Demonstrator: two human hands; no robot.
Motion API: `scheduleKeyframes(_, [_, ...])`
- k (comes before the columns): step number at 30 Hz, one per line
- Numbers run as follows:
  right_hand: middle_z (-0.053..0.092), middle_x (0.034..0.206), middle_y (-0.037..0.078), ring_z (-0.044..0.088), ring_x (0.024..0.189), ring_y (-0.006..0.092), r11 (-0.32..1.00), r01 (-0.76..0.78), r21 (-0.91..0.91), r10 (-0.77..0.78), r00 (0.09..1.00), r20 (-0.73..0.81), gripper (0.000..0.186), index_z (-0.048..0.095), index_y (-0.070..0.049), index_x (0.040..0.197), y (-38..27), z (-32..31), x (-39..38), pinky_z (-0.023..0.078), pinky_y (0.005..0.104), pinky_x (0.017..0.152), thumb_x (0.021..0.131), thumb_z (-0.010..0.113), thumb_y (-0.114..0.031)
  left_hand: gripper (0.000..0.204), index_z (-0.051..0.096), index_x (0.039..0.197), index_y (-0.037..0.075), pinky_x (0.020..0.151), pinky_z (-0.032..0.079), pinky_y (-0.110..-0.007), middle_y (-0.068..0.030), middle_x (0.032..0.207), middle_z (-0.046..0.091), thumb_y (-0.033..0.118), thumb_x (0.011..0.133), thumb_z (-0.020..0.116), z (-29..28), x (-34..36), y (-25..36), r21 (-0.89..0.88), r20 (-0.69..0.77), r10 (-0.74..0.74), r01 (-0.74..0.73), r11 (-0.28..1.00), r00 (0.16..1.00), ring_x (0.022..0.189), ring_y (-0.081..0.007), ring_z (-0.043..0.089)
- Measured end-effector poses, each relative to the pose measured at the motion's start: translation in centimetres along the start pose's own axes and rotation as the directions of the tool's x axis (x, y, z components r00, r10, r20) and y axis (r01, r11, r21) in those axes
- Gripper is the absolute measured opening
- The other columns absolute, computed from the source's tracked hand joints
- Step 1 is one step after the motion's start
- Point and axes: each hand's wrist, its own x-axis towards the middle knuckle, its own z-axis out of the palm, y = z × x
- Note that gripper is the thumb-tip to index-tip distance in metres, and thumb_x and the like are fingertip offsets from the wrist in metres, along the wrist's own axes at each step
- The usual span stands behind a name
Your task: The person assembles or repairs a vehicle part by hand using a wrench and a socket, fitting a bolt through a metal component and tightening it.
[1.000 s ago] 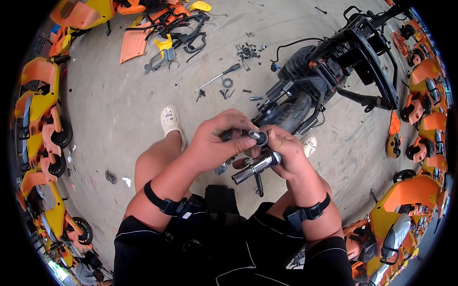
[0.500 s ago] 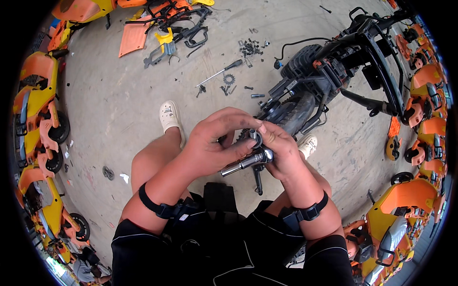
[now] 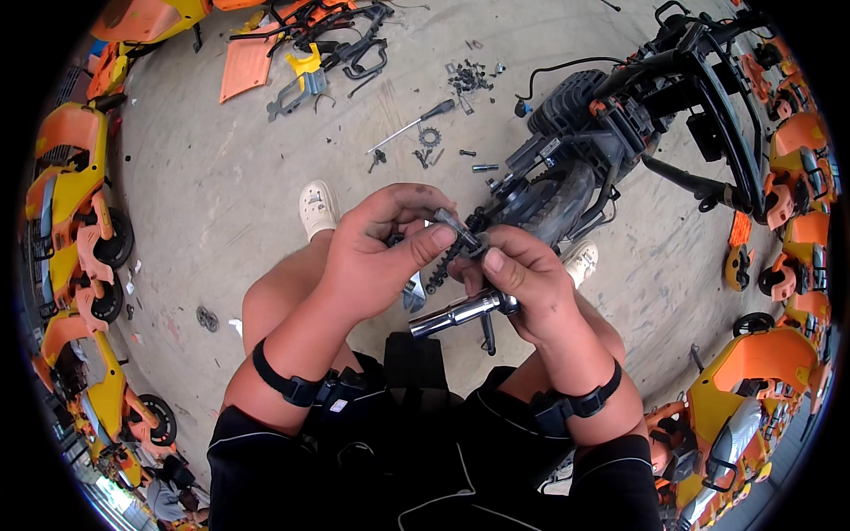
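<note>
My left hand (image 3: 376, 257) and my right hand (image 3: 518, 279) meet over my knees, both closed on a small dark metal part (image 3: 462, 234) with a short chain piece hanging below it. My right hand also grips a shiny metal socket tool (image 3: 452, 314) that points left and down. Thumbs of both hands press on the small part. Just beyond my hands lies a stripped black scooter frame with its wheel (image 3: 575, 150) on the concrete floor.
A screwdriver (image 3: 412, 126), a small sprocket (image 3: 429, 137) and loose bolts (image 3: 474, 78) lie on the floor ahead. Orange and yellow body panels (image 3: 257, 62) sit at the far left. Orange and yellow scooters (image 3: 75, 203) ring the work spot left and right.
My hands have shifted slightly and my left thumb now presses onto the small part. The socket tool has tilted a little lower in my right hand.
</note>
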Motion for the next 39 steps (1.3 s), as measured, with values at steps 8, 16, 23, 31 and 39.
scheduleKeyframes(8, [0.066,0.085,0.005,0.062,0.081,0.0123,0.999,0.044,0.011,-0.045,0.999,0.027,0.02,0.063,-0.001,0.096,0.4,-0.7,0.0,0.047,0.0262,0.072,0.095,0.069,-0.02,0.026,0.064,0.122,0.001,0.077,0.048,-0.023,-0.0024,0.104,0.068,0.013,0.098,0.065,-0.2,0.0,0.6,0.021,0.001,-0.073,0.073,0.997,0.997,0.088,-0.0066,0.058])
scheduleKeyframes(16, [0.066,0.086,0.004,0.06,0.08,0.0103,0.998,0.036,0.048,-0.038,0.999,0.024,0.017,0.061,-0.002,0.096,0.3,-0.8,-0.1,0.046,0.0247,0.071,0.092,0.072,-0.014,0.03,0.064,0.124,0.001,0.071,0.048,-0.021,0.0006,0.09,0.066,0.009,0.096,0.068,0.4,-0.1,0.2,0.024,0.026,0.004,-0.005,1.0,1.0,0.079,-0.0051,0.058])
scheduleKeyframes(23, [0.063,0.084,0.0,0.057,0.078,0.0068,1.0,0.006,-0.001,-0.006,1.0,-0.017,0.018,0.06,-0.004,0.094,0.2,-0.8,-0.6,0.044,0.022,0.068,0.088,0.076,-0.011,0.033,0.061,0.119,0.002,0.079,0.051,-0.026,-0.0099,0.104,0.066,0.006,0.089,0.073,0.1,-0.4,0.0,0.116,0.084,-0.011,0.001,0.993,0.996,0.098,-0.0154,0.065])
scheduleKeyframes(31, [0.06,0.085,-0.001,0.056,0.078,0.0054,0.999,0.04,0.012,-0.039,0.998,-0.045,0.02,0.059,-0.005,0.094,0.4,-0.4,-1.0,0.045,0.0214,0.067,0.086,0.077,-0.003,0.03,0.062,0.118,0.002,0.072,0.049,-0.023,-0.0098,0.104,0.068,0.008,0.09,0.073,0.8,-0.6,-0.5,0.018,0.071,0.007,-0.009,1.0,0.997,0.089,-0.0117,0.063])
scheduleKeyframes(39, [0.059,0.085,-0.002,0.054,0.077,0.005,0.999,0.037,0.028,-0.035,0.997,-0.069,0.022,0.058,-0.005,0.096,0.3,-0.2,-1.3,0.044,0.0212,0.066,0.085,0.077,-0.002,0.027,0.065,0.119,0.004,0.048,0.037,-0.018,-0.0108,0.1,0.071,0.017,0.096,0.067,0.8,-0.8,-0.2,0.019,0.081,0.012,-0.013,1.0,0.997,0.058,-0.0039,0.048])
